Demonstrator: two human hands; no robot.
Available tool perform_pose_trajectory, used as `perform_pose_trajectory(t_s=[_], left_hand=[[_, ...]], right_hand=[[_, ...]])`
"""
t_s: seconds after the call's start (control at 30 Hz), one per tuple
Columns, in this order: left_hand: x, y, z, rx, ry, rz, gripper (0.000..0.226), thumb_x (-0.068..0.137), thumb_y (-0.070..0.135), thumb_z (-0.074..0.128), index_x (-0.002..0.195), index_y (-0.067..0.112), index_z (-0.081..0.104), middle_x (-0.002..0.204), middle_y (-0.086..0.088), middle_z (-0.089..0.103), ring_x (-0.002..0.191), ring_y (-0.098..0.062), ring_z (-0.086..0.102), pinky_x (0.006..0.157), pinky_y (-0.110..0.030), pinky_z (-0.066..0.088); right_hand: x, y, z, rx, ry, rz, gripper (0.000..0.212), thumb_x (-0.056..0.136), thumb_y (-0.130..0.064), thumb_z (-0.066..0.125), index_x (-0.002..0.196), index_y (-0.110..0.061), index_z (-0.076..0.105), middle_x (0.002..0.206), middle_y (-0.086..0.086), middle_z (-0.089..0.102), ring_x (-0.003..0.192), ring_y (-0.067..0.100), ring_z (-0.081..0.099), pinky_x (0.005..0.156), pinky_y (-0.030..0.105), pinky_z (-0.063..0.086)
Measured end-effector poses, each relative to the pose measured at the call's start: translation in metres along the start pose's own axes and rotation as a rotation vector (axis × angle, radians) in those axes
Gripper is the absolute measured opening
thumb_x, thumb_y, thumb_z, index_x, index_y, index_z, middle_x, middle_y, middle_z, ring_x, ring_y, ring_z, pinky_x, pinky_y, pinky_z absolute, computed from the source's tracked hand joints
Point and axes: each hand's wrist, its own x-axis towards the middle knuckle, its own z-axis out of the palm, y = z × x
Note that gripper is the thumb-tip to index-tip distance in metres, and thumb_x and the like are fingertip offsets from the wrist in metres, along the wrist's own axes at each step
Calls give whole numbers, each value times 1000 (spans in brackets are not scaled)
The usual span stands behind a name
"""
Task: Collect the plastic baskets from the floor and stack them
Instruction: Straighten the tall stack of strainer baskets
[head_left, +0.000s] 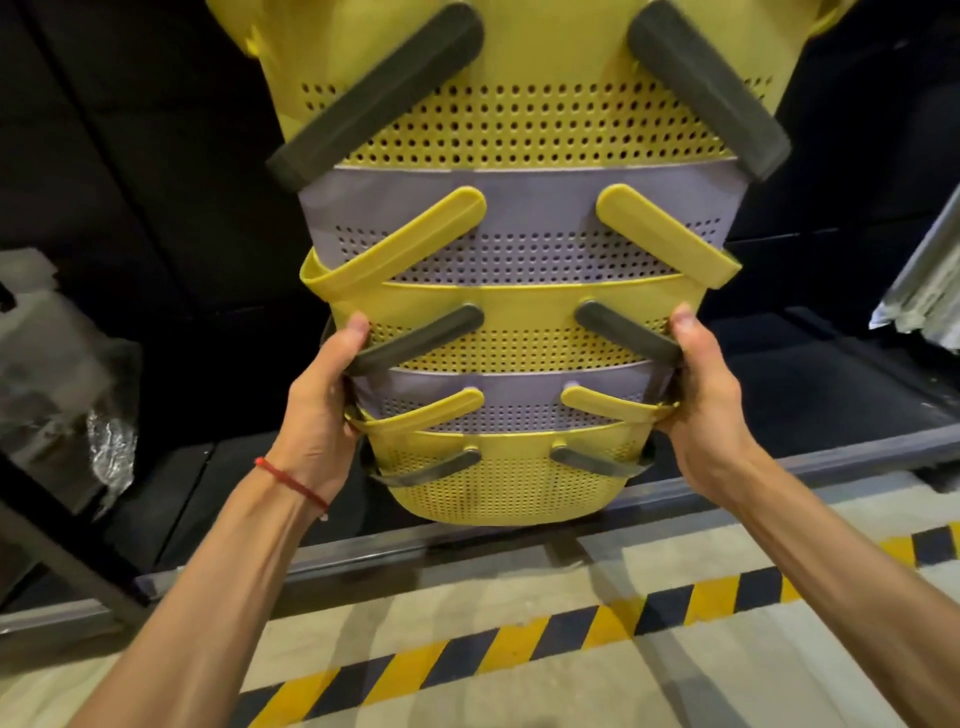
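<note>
Baskets (511, 338) nested, gripped by both hands.

I look down on a pale concrete floor (675, 660) painted with a yellow-and-black hazard stripe (519, 642), bordered by a dark low platform (805, 384); crumpled clear plastic (106, 447) lies at its left end.

Yellow-black hazard stripe (514, 644) on pale floor (467, 590); dark metal rail (857, 460) behind; crumpled plastic wrap (62, 374) left.
</note>
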Motion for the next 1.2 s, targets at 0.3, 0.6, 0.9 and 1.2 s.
perform_pose_trajectory(t_s=[0.3,0.6,0.9,1.2], left_hand=[[34,-11,-49,-102,53,-43,33,92,38,55,113,19,72,109,0,74,99,-17,70,82,-31,57],[46,-57,-73,-141,119,-20,35,90,40,59,117,21,72,120,-5,71,113,-23,67,87,-34,56],[60,-67,-76,-119,160,33,34,89,42,59,115,25,73,122,-3,71,115,-24,66,89,-34,55],[74,-78,-76,-183,170,64,32,90,41,60,113,24,74,118,-2,72,108,-20,69,82,-31,56]], right_hand=[[31,23,54,-27,6,6,42,78,-75,56,105,-48,75,113,-16,74,103,2,70,89,43,51],[69,64,65,-55,-97,-9,53,73,-81,60,110,-44,73,116,-13,74,106,6,70,82,32,53],[90,77,69,16,-122,-8,51,82,-74,59,116,-39,72,123,-8,72,111,12,69,79,22,57],[103,95,71,55,-81,-28,62,81,-76,58,124,-32,68,123,-6,72,113,13,69,79,21,57]])
